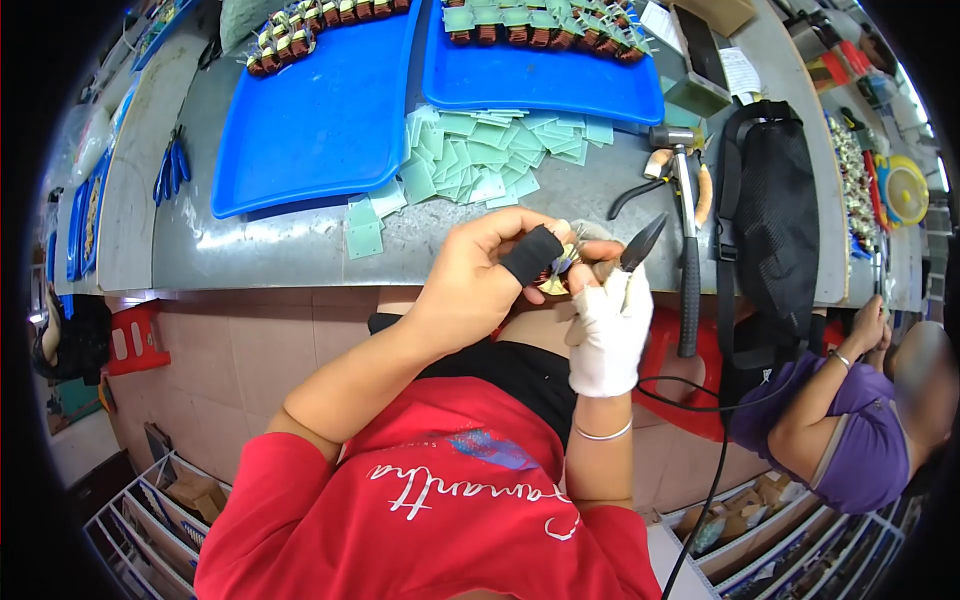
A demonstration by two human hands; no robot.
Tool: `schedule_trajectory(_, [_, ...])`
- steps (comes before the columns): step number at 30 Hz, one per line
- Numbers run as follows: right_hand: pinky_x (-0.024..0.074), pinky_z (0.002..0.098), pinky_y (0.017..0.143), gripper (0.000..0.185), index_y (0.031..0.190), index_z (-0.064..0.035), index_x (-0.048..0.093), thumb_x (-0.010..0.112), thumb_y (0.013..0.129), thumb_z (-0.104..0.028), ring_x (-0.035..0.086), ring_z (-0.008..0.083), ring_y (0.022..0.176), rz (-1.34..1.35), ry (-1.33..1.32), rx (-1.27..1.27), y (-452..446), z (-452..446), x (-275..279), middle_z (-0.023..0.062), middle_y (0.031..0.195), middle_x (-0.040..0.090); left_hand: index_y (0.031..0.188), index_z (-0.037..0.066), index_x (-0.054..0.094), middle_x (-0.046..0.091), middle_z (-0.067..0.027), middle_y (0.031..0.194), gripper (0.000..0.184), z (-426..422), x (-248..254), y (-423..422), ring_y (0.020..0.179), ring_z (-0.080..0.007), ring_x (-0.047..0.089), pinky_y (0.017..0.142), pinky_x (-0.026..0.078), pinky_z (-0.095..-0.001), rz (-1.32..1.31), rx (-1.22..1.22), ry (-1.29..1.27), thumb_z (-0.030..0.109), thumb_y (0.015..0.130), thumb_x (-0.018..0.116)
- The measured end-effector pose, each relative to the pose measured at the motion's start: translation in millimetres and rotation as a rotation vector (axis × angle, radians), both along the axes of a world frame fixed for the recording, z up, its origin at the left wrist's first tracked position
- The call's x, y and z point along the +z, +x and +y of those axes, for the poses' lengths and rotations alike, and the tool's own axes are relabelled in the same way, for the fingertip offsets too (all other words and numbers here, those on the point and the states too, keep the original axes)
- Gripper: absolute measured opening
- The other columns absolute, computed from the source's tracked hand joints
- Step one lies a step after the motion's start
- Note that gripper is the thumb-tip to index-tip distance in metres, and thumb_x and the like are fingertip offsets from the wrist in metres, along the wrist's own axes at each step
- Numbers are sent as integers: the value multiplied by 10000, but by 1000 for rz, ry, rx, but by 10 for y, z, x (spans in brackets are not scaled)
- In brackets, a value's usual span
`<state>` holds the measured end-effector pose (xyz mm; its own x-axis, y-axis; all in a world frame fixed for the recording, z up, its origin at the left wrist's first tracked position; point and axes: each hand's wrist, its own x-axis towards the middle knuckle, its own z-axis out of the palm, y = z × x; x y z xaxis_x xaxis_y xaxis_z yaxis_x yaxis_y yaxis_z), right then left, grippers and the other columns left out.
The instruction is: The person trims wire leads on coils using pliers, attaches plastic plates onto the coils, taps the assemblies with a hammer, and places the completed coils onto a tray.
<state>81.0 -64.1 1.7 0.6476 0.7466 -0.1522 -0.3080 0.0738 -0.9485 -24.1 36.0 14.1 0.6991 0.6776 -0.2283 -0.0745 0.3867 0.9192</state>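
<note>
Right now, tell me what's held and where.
Left hand: a small coil part, by its edge. Right hand: a dark pointed tool, by the end opposite its tip.

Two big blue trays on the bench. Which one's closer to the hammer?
The right-hand tray: its near right corner comes close to the hammer's head. The left-hand tray lies farther off, left of it.

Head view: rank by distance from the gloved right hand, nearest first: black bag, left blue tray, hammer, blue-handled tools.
From the right hand:
1. Hammer, just to its right
2. Black bag, right, beyond the hammer
3. Left blue tray, forward left
4. Blue-handled tools, far left on the bench
</note>
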Motion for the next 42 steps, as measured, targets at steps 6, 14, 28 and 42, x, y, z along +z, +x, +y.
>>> schedule_trajectory(6, [462, 237, 624, 178, 932, 2, 606, 716, 800, -44, 558, 85, 683, -422, -55, 120, 229, 23, 152, 28, 777, 601, 1003, 13, 634, 622, -21, 792, 244, -34, 9, -7, 652, -60, 561, 562, 468, -203, 63, -97, 91, 247, 956, 585])
schedule_trajectory(14, [420, 225, 569, 130, 837, 4, 617, 724, 796, -57, 503, 70, 627, -394, -128, 126, 219, 86, 240, 15, 723, 577, 995, 52, 543, 564, -11, 764, 268, -42, 47, -6, 642, -62, 521, 546, 431, -217, 40, -245, 50, 319, 977, 542])
schedule_trajectory(28, [346, 202, 534, 103, 787, -31, 567, 664, 814, -55, 451, 51, 601, -172, -9, 31, 25, 220, 220, -19, 704, 530, 937, 17, 487, 556, -64, 742, 187, -139, -53, 56, 688, -123, 512, 642, 447, -291, 21, 120, 529, 189, 1003, 455])
schedule_trajectory(42, [387, 216, 630, 139, 816, -29, 531, 666, 829, -57, 467, 73, 706, -123, 298, -91, -160, 182, 48, 17, 814, 526, 911, 2, 505, 539, -46, 830, 225, -286, -96, 79, 746, -103, 480, 688, 415, -253, -45, 329, 510, 204, 991, 444])
